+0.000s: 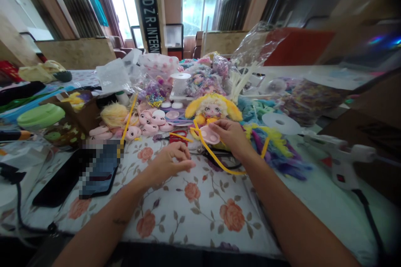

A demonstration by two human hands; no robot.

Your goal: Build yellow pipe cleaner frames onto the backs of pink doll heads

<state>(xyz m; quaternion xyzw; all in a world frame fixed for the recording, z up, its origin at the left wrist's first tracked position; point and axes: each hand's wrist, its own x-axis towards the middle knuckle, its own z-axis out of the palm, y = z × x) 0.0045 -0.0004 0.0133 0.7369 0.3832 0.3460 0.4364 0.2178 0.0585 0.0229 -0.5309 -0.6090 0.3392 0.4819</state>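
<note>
My right hand (232, 135) is closed on a pink plastic doll face (209, 135), its hollow back toward me. A long yellow strip (216, 159) hangs at the face's edge and curves under my right wrist. Whether it is fixed to the face I cannot tell. Left of that, my left hand (171, 160) hovers above the flowered cloth, fingers loosely curled and thumb apart, with nothing visible in it. Red-handled scissors (178, 137) lie just beyond it, and black-handled scissors (222, 158) are partly under my right hand. A yellow-eared doll (213, 108) sits behind the held face.
Several pink doll faces (150, 121) lie left of centre, near another yellow strip (129, 119). Two phones (59, 179) rest at left by a green-lidded jar (42, 116). A white glue gun (344, 162), a white spool (281, 123) and colored fluffy yarn (275, 150) are at right.
</note>
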